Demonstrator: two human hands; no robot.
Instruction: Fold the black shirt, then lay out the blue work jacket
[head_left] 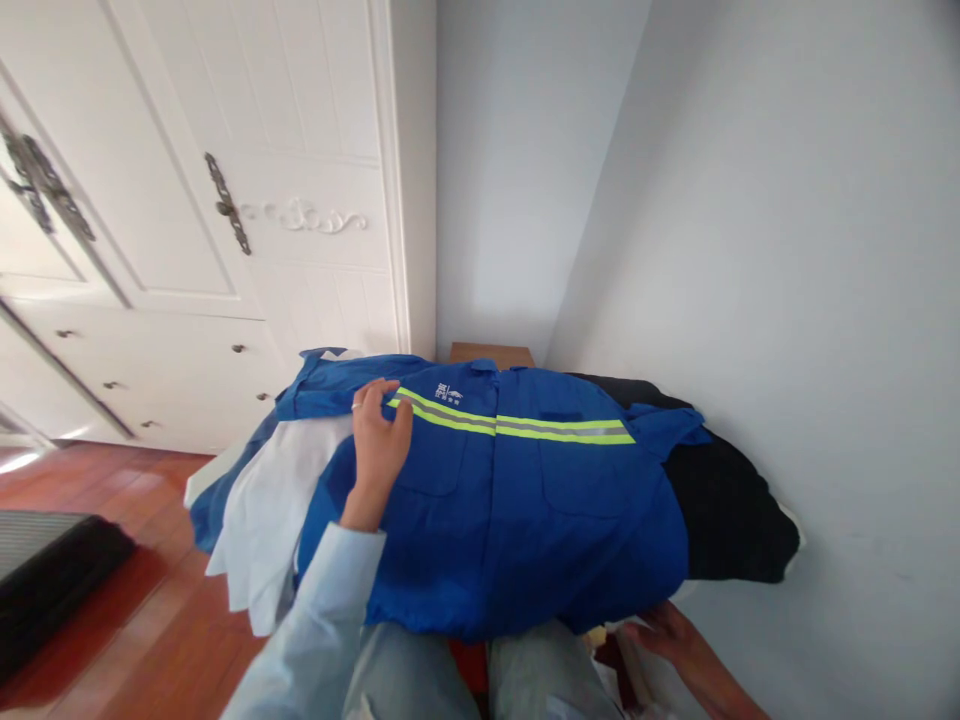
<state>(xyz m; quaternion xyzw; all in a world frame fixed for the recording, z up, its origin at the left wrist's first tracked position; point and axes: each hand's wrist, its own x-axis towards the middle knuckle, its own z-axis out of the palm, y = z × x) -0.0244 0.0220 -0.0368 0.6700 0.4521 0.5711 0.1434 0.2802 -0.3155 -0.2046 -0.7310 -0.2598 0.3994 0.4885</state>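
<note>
A blue work jacket (517,550) with yellow and grey reflective stripes and a white chest logo lies spread out, front up, in front of my legs. My left hand (381,440), wearing a ring, is over the jacket at the left end of the chest stripe. Its fingers are curved, with a gap between thumb and forefinger; nothing shows in it. Low on the right, my right hand (667,635) is by the jacket's bottom hem, its fingers partly hidden in shadow, so its grip cannot be made out. White cloth (281,480) and a black garment (724,505) stick out from underneath.
A white wardrobe (322,130) with metal handles stands at the left, pale walls (750,250) behind and right. A brown wooden edge (491,353) shows behind the jacket. On the reddish wooden floor (180,600) lies a dark, grey-topped object (60,570).
</note>
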